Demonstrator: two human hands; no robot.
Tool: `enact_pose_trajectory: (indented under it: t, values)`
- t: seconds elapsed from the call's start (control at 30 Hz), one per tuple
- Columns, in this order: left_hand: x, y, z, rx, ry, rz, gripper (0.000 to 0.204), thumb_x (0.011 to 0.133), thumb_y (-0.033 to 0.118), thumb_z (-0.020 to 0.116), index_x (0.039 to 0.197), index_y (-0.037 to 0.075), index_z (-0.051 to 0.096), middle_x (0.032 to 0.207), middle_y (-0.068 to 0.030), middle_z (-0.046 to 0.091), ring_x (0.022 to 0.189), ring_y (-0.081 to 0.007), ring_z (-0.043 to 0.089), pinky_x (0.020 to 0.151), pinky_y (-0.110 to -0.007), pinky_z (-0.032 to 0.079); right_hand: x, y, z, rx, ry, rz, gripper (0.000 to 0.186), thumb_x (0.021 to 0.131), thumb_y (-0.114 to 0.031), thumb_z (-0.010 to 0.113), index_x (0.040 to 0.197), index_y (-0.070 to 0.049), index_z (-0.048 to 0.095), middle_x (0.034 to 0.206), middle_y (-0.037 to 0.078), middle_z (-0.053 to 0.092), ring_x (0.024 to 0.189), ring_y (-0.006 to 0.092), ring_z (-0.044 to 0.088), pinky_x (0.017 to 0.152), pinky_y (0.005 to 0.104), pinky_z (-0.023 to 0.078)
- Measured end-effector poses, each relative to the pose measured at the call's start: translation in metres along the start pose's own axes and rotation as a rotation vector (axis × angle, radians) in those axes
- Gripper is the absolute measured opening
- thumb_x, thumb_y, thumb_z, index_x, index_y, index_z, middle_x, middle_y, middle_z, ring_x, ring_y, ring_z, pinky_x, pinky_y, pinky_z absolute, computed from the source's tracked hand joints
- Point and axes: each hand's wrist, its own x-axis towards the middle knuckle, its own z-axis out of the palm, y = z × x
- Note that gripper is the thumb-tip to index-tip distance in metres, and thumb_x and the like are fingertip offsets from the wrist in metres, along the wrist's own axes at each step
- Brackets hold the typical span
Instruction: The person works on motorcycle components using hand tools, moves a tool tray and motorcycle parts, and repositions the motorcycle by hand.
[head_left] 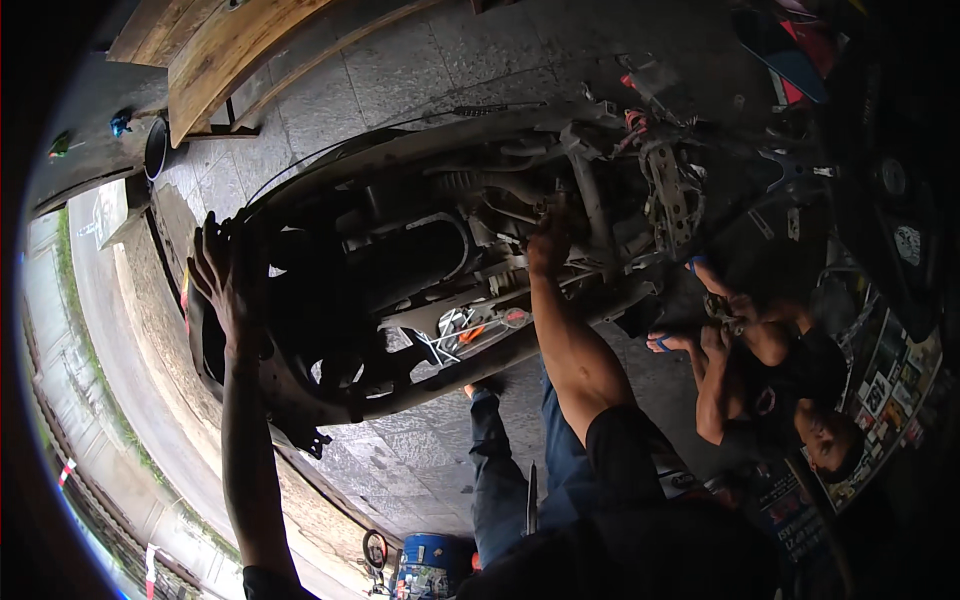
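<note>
Near the lower edge, the person's legs in jeans (500, 480) stand on the paved floor (400, 70). Above them, across the middle of the frame, lies the stripped scooter (420, 260), tipped on its side. It looks heavy, stiff and probably greasy; frame and rim seem the safest holds. The left hand (222, 280) rests with fingers spread on the rear body edge. The right hand (548, 243) reaches into the engine parts; I cannot tell its grip. At right, another person (770, 380) crouches.

Black scooter frame (420, 260), blue jeans (500, 480), grey paving (400, 70), brown wooden bench (230, 50)
</note>
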Motion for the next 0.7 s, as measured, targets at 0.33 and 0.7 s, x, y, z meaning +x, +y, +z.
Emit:
enact_pose_trajectory:
  t: [0.33,0.7]
  values:
    - [-0.009,-0.016,0.015,-0.128,-0.119,-0.199,0.054,0.086,0.033,0.049,0.135,0.015,0.035,0.136,-0.0166,0.034,0.125,-0.0351,0.031,0.1,-0.051,0.025,-0.006,0.01,0.023,-0.148,0.179,-0.172,0.021,0.091,-0.019,0.045,0.104,-0.006,0.056,0.078,0.016,0.06,0.052,0.0254,0.059,0.045,0.0354,0.049]
    - [-0.018,-0.038,0.034,-0.187,-0.264,-0.33,0.053,0.087,0.033,0.05,0.135,0.014,0.036,0.133,-0.0171,0.038,0.122,-0.0369,0.034,0.096,-0.049,0.031,0.0,0.035,0.052,0.115,-0.076,0.115,0.015,0.091,-0.015,0.045,0.087,-0.002,0.052,0.058,0.009,0.053,0.041,0.0179,0.054,0.034,0.0297,0.044]
